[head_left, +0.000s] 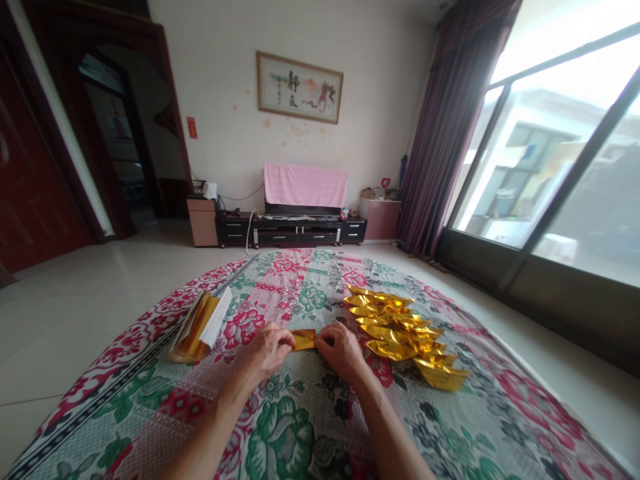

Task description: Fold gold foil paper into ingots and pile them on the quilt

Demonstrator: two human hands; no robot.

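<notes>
A small folded strip of gold foil paper (303,339) lies level between my two hands, just over the patterned cloth. My left hand (271,348) pinches its left end between thumb and fingers. At the opposite end, my right hand (341,348) grips the strip the same way, fingers curled. To the right of my right hand sit several folded gold paper ingots (395,331), boat-shaped and shiny, lined up in overlapping rows. Left of my left hand rests a curled stack of gold and white paper sheets (200,327).
A flowered cloth (283,433) covers the broad surface before me. Beyond it stand a low black TV cabinet (300,236) and a pink towel (306,185) draped over a screen. Purple curtains (440,127) hang beside a large window on the right.
</notes>
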